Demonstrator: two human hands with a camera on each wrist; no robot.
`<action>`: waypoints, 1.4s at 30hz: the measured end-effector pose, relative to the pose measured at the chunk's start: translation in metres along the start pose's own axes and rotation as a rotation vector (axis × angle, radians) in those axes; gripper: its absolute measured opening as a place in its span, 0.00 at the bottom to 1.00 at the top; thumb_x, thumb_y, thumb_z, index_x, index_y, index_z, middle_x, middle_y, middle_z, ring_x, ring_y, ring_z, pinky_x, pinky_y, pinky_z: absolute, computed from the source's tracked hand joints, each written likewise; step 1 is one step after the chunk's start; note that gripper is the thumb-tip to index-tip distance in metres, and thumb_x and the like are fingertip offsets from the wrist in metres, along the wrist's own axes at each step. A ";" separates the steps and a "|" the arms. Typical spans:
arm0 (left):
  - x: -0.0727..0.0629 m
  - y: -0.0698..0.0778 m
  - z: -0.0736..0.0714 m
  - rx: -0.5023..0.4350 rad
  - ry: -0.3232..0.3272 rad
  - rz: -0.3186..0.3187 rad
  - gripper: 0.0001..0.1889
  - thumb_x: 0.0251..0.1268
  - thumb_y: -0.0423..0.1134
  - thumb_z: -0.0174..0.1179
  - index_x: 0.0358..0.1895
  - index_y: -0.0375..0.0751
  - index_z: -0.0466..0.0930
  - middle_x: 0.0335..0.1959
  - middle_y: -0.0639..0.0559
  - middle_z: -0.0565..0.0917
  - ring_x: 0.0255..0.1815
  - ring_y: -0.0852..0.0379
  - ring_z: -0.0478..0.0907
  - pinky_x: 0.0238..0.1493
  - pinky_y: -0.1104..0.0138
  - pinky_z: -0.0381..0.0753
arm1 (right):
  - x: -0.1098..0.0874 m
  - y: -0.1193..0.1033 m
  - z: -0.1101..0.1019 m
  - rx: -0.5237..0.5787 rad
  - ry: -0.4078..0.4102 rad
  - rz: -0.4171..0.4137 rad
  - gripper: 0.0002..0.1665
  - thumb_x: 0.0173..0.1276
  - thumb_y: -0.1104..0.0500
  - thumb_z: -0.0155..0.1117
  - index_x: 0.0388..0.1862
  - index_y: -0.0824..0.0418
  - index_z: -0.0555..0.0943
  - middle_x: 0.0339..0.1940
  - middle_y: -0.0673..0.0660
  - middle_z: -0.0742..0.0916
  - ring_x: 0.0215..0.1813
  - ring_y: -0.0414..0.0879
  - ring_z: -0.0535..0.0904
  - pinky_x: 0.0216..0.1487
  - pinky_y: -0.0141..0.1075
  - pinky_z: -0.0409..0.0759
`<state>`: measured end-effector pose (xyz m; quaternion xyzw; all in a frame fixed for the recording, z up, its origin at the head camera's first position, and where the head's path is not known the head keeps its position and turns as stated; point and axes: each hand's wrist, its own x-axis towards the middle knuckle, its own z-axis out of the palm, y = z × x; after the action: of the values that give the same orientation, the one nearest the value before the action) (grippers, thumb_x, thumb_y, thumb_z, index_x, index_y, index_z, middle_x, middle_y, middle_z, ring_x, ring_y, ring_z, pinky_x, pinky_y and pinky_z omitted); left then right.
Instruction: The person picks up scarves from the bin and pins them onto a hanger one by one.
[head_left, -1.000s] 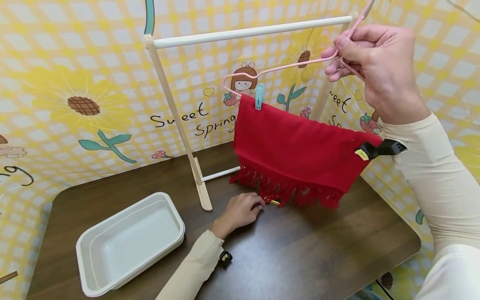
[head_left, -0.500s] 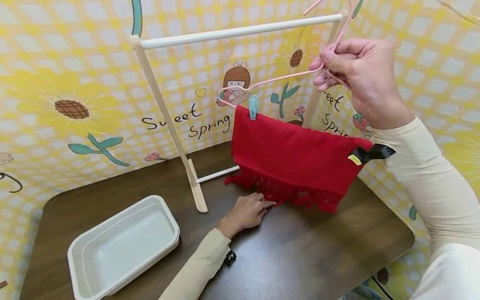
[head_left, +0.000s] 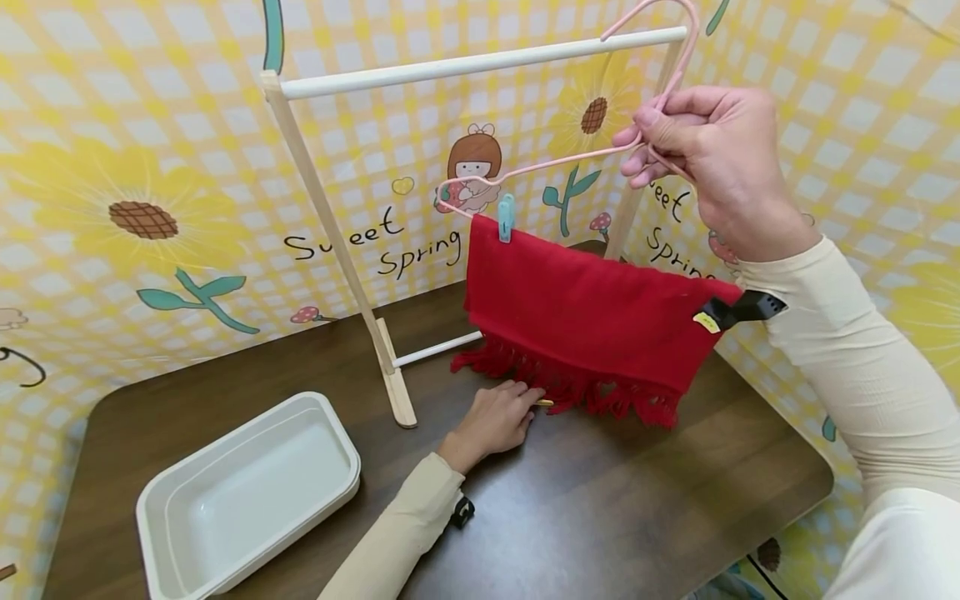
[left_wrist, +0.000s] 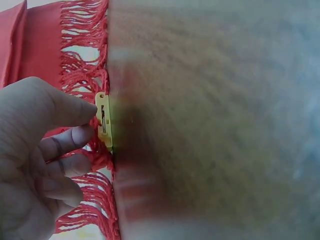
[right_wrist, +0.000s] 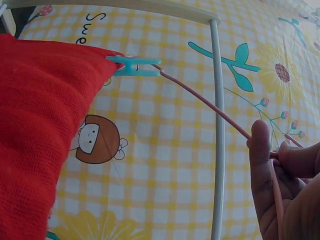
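Observation:
My right hand (head_left: 708, 171) pinches a pink wire hanger (head_left: 562, 157) at the base of its hook. A folded red scarf (head_left: 585, 308) with a fringe hangs over the hanger's lower bar. One light-blue clothespin (head_left: 506, 218) clips the scarf near its left end; the right wrist view shows a clothespin (right_wrist: 135, 66) of that colour at the scarf's edge. My left hand (head_left: 495, 417) rests low on the table beside the fringe. Its thumb and fingertips are right at a yellow clothespin (left_wrist: 104, 120) among the red strands. I cannot tell whether they grip it.
A wooden rack with a white top rod (head_left: 487, 62) stands behind the scarf, its foot (head_left: 400, 396) on the dark wooden table (head_left: 600, 508). On the left sits a white plastic basin (head_left: 345, 442). A yellow checked cloth (head_left: 210, 125) covers the walls.
My right hand has come down and left with the hanger and scarf, bringing the hook into view near the rod. My left hand's fingers have reached right, onto the yellow clothespin.

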<state>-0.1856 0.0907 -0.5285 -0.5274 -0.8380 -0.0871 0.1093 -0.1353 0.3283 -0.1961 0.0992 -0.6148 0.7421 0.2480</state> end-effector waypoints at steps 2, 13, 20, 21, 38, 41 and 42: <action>0.001 -0.001 0.000 0.009 0.013 0.009 0.19 0.67 0.37 0.62 0.59 0.54 0.84 0.36 0.56 0.83 0.37 0.57 0.80 0.20 0.68 0.73 | 0.000 -0.001 0.000 0.009 0.000 0.003 0.19 0.56 0.69 0.78 0.37 0.84 0.81 0.28 0.70 0.89 0.21 0.55 0.87 0.27 0.42 0.86; -0.007 0.004 -0.003 -0.013 -0.038 -0.016 0.04 0.63 0.43 0.69 0.35 0.55 0.83 0.33 0.58 0.78 0.36 0.60 0.77 0.23 0.68 0.73 | -0.004 0.006 -0.001 -0.021 -0.017 0.045 0.20 0.57 0.66 0.78 0.39 0.83 0.81 0.29 0.69 0.89 0.22 0.53 0.87 0.28 0.39 0.86; -0.017 0.001 -0.020 -0.179 -0.181 -0.058 0.09 0.63 0.47 0.70 0.27 0.59 0.79 0.39 0.59 0.76 0.31 0.62 0.77 0.28 0.64 0.72 | -0.003 0.008 -0.001 -0.021 -0.024 0.028 0.19 0.58 0.66 0.77 0.39 0.82 0.82 0.29 0.68 0.90 0.22 0.53 0.87 0.26 0.38 0.86; -0.019 0.000 -0.023 -0.215 -0.202 -0.068 0.09 0.64 0.47 0.70 0.28 0.60 0.80 0.41 0.59 0.77 0.33 0.62 0.78 0.31 0.63 0.73 | -0.003 0.009 -0.001 -0.019 -0.024 0.026 0.19 0.58 0.66 0.77 0.39 0.82 0.82 0.29 0.68 0.90 0.22 0.53 0.87 0.26 0.38 0.86; -0.036 0.006 -0.037 -0.251 -0.219 -0.016 0.11 0.70 0.35 0.62 0.53 0.43 0.83 0.42 0.51 0.82 0.42 0.53 0.82 0.42 0.64 0.82 | -0.003 0.019 0.002 0.017 -0.035 0.068 0.11 0.61 0.70 0.73 0.35 0.80 0.84 0.29 0.68 0.90 0.22 0.53 0.88 0.26 0.40 0.86; -0.038 0.009 -0.036 -0.225 -0.150 0.009 0.04 0.67 0.33 0.64 0.39 0.46 0.81 0.33 0.54 0.78 0.33 0.55 0.78 0.34 0.66 0.78 | -0.003 0.020 0.003 0.015 -0.038 0.064 0.10 0.61 0.70 0.73 0.35 0.80 0.84 0.29 0.68 0.90 0.22 0.53 0.88 0.26 0.40 0.86; -0.039 0.010 -0.036 -0.219 -0.133 0.006 0.05 0.65 0.32 0.65 0.36 0.47 0.80 0.32 0.54 0.77 0.32 0.56 0.78 0.34 0.66 0.78 | -0.003 0.020 0.003 0.012 -0.040 0.061 0.10 0.62 0.70 0.73 0.35 0.80 0.84 0.29 0.68 0.90 0.22 0.53 0.88 0.26 0.40 0.86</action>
<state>-0.1572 0.0516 -0.5048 -0.5434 -0.8273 -0.1425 -0.0043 -0.1427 0.3222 -0.2146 0.0966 -0.6179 0.7509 0.2120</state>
